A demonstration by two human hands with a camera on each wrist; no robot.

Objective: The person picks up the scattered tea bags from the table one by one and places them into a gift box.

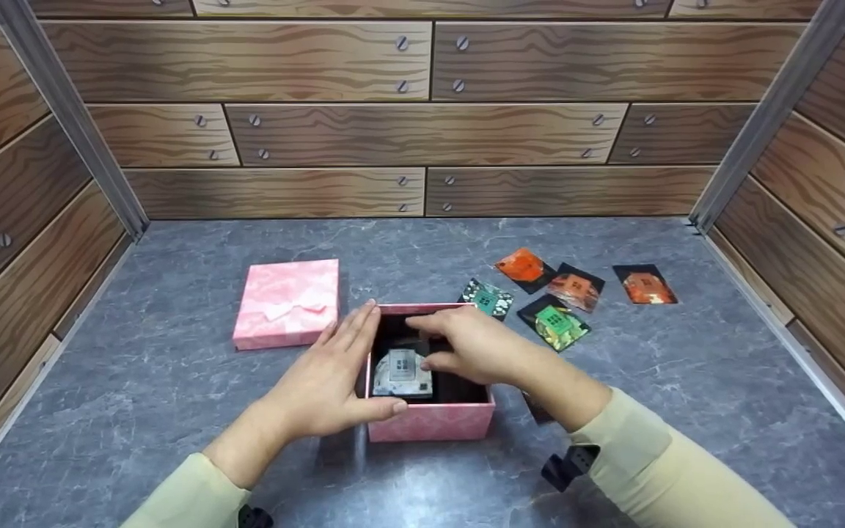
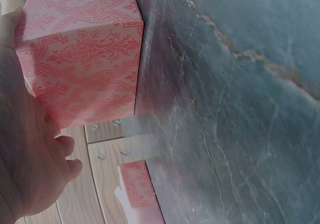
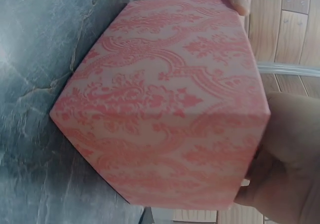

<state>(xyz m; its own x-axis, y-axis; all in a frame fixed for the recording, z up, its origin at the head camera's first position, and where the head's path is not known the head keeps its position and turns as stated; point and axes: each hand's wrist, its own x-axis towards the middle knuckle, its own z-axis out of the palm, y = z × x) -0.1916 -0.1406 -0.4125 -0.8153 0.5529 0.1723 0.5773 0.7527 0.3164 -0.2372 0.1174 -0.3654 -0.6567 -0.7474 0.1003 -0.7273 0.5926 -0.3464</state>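
On the bench (image 1: 136, 381), the pink lid (image 1: 290, 293) with its bow lies to the left of the pink box (image 1: 430, 423). The left hand (image 1: 320, 381) lies along the box's left wall, fingers extended and thumb reaching over the near rim; it steadies rather than clamps. Its fingertips come near the lid, and a careless sweep outward could knock that askew.

Inside the box, toward its left side, sits a grey-white packet (image 1: 402, 370), face up. The right hand (image 1: 481, 345) reaches in over the box's right wall, thumb and forefinger apart, the thumb at the packet's right edge. The two hands are apart from each other. No grip shows on the right one, though its other fingers are hidden. Pushing sideways there could crease the packet or tip it against the wall; if the left hand eased off, the box might slide along the bench.

Beyond the box's far right corner lies a teal packet (image 1: 487, 297), then an orange one, a green one (image 1: 556, 323) and a brown-orange one, bunched close, so picking one up might drag its neighbour. A dark packet, right of the box, is mostly covered by the forearm, which could brush it. Farthest right of the box lies a lone red-orange packet (image 1: 645, 284).
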